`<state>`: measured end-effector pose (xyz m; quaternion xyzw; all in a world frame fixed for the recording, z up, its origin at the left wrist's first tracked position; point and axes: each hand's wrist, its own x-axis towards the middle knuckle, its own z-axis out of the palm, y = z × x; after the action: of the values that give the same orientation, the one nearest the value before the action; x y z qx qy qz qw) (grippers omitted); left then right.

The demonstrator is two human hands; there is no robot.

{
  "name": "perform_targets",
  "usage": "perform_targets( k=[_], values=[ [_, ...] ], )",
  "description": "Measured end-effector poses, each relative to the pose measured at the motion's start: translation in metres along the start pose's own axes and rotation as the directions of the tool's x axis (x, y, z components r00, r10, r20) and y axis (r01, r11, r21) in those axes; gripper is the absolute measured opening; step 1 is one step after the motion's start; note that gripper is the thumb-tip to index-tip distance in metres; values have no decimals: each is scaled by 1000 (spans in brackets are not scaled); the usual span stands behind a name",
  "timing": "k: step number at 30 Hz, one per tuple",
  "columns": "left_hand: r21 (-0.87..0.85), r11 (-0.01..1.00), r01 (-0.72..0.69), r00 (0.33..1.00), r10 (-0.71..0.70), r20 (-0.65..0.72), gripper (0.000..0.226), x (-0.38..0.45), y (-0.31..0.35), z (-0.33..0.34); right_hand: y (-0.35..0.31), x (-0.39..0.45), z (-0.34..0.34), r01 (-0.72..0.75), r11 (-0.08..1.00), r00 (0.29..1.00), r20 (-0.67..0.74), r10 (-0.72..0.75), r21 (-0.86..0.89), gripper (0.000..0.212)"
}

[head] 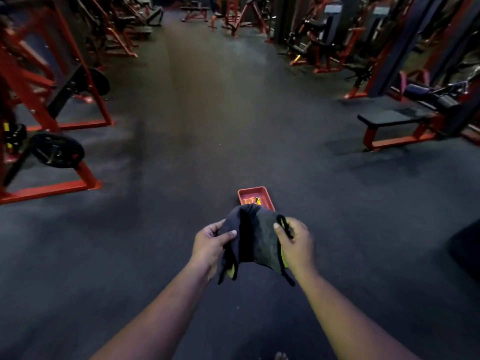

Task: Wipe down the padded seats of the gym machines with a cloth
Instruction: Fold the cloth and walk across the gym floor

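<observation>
Cloth (255,236) first: you have the dark rag, with its yellow-green trim, stretched between both hands out in front of you, over the open floor (181,178) and not yet near any seat. Your left hand (210,246) has its fingers curled around the left edge, thumb pressed on top; your right hand (296,241) pinches the right edge, thumb over the fabric and a black cord or strap caught under it. Both grips look closed on the cloth.

Fold it into a flat pad before you wipe, I'd say, and tuck the hanging corners and that cord in so nothing drags.

Just beyond your hands a red tray (255,197) sits on the floor with small items inside; step around it. The nearest padded surface looks to be the flat bench (389,116) to your right, well apart from you. On your left, red frames carry a weight plate (57,150) sticking out low, so keep clear of that side.
</observation>
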<state>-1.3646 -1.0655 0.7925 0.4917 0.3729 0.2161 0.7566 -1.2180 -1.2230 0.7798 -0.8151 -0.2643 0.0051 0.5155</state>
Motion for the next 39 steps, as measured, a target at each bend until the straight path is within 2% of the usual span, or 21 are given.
perform_targets(
  k=[3, 6, 9, 12, 15, 18, 20, 22, 25, 28, 30, 31, 34, 35, 37, 38, 39],
  values=[
    [106, 990, -92, 995, 94, -12, 26, 16, -4, 40, 7, 21, 10, 107, 994, 994, -1, -107, -19, 12],
    [210, 964, -163, 986, 167, 0, 22, 29, -2, 84, 20, 43, 14, 144, 989, 984, 112, -140, -20, 22],
    [244, 948, -205, 978, 207, 19, 24, 41, 5, 129, 35, 67, 8, 159, 987, 963, 218, -155, -1, 30],
    [223, 951, -216, 976, 215, 26, 19, 56, 12, 165, 50, 91, -2, 203, 979, 887, 417, -198, 33, 38],
    [252, 943, -217, 975, 223, 4, 27, 81, 19, 181, 65, 128, -15, 132, 988, 800, 580, -156, 83, 36],
    [295, 937, -188, 981, 194, 10, 32, 109, 29, 186, 80, 172, -31, 173, 980, 805, 559, -200, 102, 37],
    [351, 912, -210, 978, 202, 60, 36, 130, 43, 186, 89, 204, -42, 215, 974, 874, 431, -227, 76, 39],
    [410, 874, -262, 963, 212, 165, 39, 155, 57, 182, 93, 235, -50, 290, 951, 905, 352, -237, -104, 46],
    [527, 768, -363, 925, 231, 300, 39, 192, 77, 171, 99, 278, -51, 410, 819, 847, 500, -180, -400, 57],
    [580, 696, -422, 900, 244, 362, 38, 232, 95, 157, 106, 316, -44, 540, 705, 754, 637, -161, -460, 46],
    [639, 619, -458, 883, 234, 406, 40, 264, 103, 144, 108, 339, -33, 603, 653, 718, 669, -194, -458, 33],
    [686, 539, -488, 869, 226, 440, 42, 282, 109, 136, 108, 352, -24, 620, 641, 712, 667, -219, -452, 27],
    [821, 161, -548, 836, 155, 527, 39, 328, 121, 120, 98, 383, -5, 582, 675, 745, 630, -219, -454, 15],
    [832, 104, -545, 836, 136, 531, 37, 341, 124, 117, 95, 392, 0, 561, 697, 755, 622, -209, -447, 14],
    [829, 122, -546, 835, 169, 524, 34, 366, 129, 113, 88, 410, 13, 499, 771, 774, 604, -191, -395, 13],
    [812, 206, -547, 834, 219, 506, 34, 378, 131, 113, 85, 417, 18, 433, 827, 801, 573, -172, -357, 14],
    [772, 343, -535, 843, 271, 464, 34, 389, 135, 114, 81, 425, 22, 349, 884, 833, 535, -140, -311, 15]
  ],
)
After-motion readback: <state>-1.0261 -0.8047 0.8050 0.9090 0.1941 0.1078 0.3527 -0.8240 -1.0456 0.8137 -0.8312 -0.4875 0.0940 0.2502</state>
